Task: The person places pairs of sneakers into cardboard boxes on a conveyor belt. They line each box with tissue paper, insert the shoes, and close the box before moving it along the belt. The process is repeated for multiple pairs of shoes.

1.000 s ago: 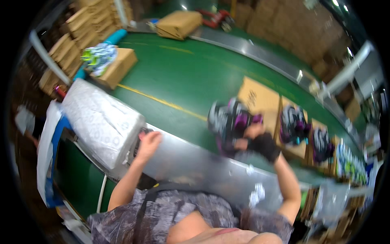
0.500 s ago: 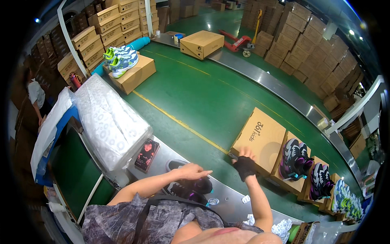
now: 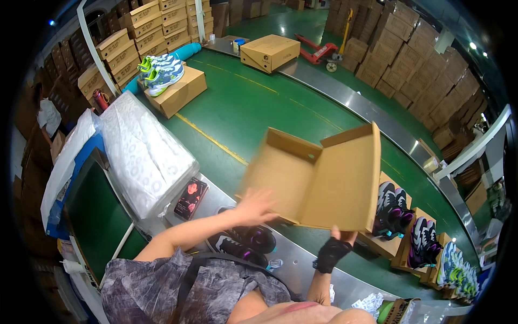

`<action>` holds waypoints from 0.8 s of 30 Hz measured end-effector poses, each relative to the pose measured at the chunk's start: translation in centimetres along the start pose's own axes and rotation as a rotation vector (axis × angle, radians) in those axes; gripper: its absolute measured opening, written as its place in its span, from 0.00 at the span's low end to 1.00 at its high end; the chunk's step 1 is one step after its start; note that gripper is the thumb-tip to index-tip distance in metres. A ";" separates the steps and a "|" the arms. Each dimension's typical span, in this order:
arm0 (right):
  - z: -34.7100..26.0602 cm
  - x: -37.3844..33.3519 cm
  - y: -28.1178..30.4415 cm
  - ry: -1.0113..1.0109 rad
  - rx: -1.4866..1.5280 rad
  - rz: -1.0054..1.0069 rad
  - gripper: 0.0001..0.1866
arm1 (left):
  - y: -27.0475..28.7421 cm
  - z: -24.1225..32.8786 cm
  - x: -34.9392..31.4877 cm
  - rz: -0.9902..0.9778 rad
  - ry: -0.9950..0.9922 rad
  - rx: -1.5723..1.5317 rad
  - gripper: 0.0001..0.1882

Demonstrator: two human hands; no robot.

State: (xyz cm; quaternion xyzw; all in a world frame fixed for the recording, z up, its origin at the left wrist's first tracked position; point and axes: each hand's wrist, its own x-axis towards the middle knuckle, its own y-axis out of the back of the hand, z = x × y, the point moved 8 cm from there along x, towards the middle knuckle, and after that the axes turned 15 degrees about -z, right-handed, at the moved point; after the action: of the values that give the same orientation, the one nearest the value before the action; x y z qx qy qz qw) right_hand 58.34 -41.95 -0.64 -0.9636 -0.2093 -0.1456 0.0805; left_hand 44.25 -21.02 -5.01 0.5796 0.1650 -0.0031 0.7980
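A brown cardboard shoe box [image 3: 286, 173] stands with its lid raised on the green belt in front of me, and its inside shows bare. My right hand [image 3: 334, 251], in a black fingerless glove, grips the near edge of the hinged lid [image 3: 342, 181], thumb on the inner face. At the box's near left edge is my left hand [image 3: 254, 208], slightly blurred, fingers stretched out; whether it touches the box I cannot tell. Below it, a pair of dark sneakers [image 3: 243, 245] with purple accents lies on the metal ledge, partly covered by my forearm.
White patterned wrapping sheets [image 3: 145, 156] are stacked at left, beside a dark printed box [image 3: 191, 198]. Black-and-purple sneakers [image 3: 393, 210] sit on boxes at right. Blue-green sneakers [image 3: 162, 74] top a box at far left. Another closed carton [image 3: 270, 53] stands on the far metal edge.
The shoe box, closed before, now has its lid swung up to the right. My right hand moved down to the lid's near edge; my left hand rose toward the box.
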 end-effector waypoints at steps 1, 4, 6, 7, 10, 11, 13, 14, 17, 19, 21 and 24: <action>2.0 -0.5 1.8 -0.167 0.130 0.034 0.22 | -2.4 -2.9 -0.6 -0.034 0.059 0.086 0.28; 4.6 -5.1 6.2 -0.632 -0.127 0.077 0.20 | -3.3 -7.6 -1.0 -0.231 0.123 -0.039 0.20; 11.7 -9.8 10.4 -0.692 -0.351 -0.019 0.24 | -2.6 -8.8 -1.1 -0.112 0.027 -0.071 0.19; 11.7 -11.1 9.4 -0.299 -1.200 -0.221 0.21 | -2.4 -8.9 -1.8 -0.059 -0.002 -0.093 0.19; 9.5 -16.4 4.6 0.049 -1.510 -0.247 0.15 | 0.5 -9.0 -4.5 0.301 -0.153 -0.324 0.16; 9.5 -16.5 4.9 0.022 -1.449 -0.234 0.14 | 1.2 -9.7 -5.6 0.395 -0.162 -0.354 0.15; 9.7 -16.6 5.9 -0.041 -1.315 -0.207 0.13 | 2.9 -11.8 -8.5 0.524 -0.129 -0.440 0.13; 10.0 -16.6 6.2 -0.070 -1.237 -0.199 0.12 | 4.0 -13.4 -10.4 0.599 -0.079 -0.475 0.11; 10.2 -16.7 6.7 -0.155 -1.017 -0.152 0.10 | 4.3 -21.3 -16.1 0.729 0.240 -0.583 0.10; 6.2 -14.7 4.7 -0.136 -1.016 -0.049 0.09 | 4.1 -26.5 -21.1 0.915 0.391 -0.512 0.11; 1.0 -12.0 0.7 -0.011 -0.865 0.041 0.08 | 2.3 -31.9 -26.2 0.902 0.629 -0.392 0.11; -3.3 -7.9 -7.2 0.012 -0.628 -0.069 0.10 | -1.5 -34.5 -32.2 0.597 1.092 -0.053 0.14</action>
State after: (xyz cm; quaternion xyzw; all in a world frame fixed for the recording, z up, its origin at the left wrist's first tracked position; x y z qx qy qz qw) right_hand 47.58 -39.21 0.67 -0.9329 -0.1861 -0.2113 -0.2247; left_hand 4.55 4.42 -7.26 0.4987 0.3803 0.5212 0.5788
